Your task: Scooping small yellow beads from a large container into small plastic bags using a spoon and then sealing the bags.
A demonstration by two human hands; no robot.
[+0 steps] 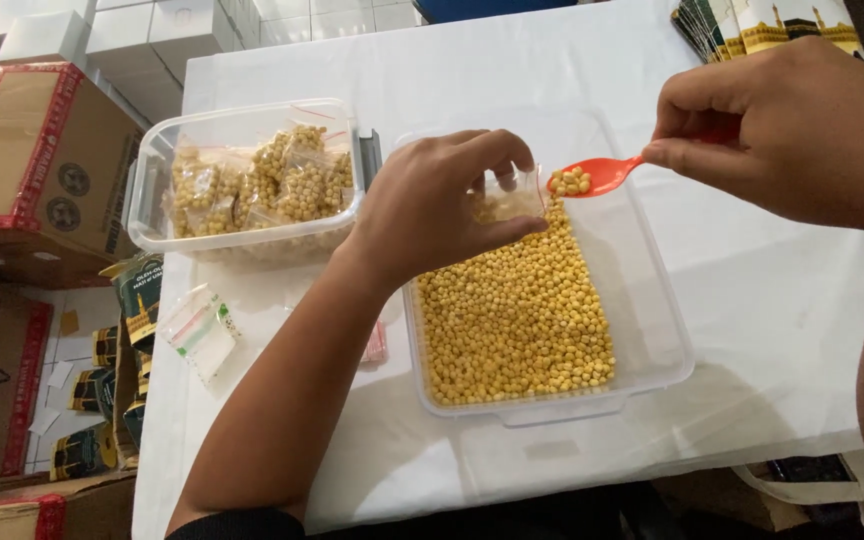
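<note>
Cardboard boxes (37, 165) are standing at the far left beside the table, and printed green and yellow packets (137, 300) are spilling down between them and the table's edge. A white table (772, 300) is carrying everything else. On its left part a clear plastic tub (147, 215) is holding small sealed bags (262, 185) filled with yellow round pieces, and just in front of it a stack of empty zip bags (199, 330) is lying flat on the cloth.

The left hand (432, 205) is reaching across from the lower left, its fingers curled and pinching a small clear bag (510, 200) open at the mouth, holding it just above the far end of a second, larger clear container (642, 330). Yellow round pieces (517, 310) are filling the left half of that container, while its right half is showing bare plastic.

The right hand (802, 130) is gripping the handle of a red spoon (607, 175) between thumb and bent fingers. The spoon's bowl is carrying a few yellow pieces and is sitting right at the bag's opening
</note>
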